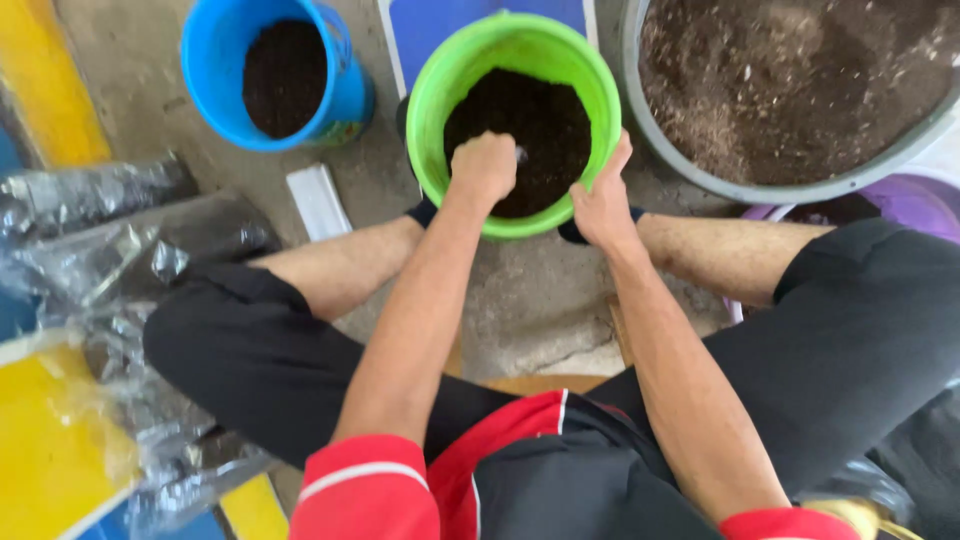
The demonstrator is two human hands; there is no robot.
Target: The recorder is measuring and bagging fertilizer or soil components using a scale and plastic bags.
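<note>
Scooping step: left hand point(484, 165), fingers fisted, digs dark soil in the round green plastic bucket point(432, 90); right hand point(603, 205) grips its rim at upper centre; lifting comes next.

Concrete floor point(530, 300), green bucket point(430, 100), blue bucket point(210, 80), grey basin point(760, 188), white strip point(318, 200)

A heap of clear plastic bags point(110, 290) is lying on the floor beside my left knee, crumpled and glinting, some looking dark through the film. It is spreading over a yellow and blue sheet point(45, 450). A small colourful label point(345, 130) is showing low on the blue bucket point(345, 90), too small to make out. A flat white packet-like strip point(318, 200) is lying just below that bucket.
</note>
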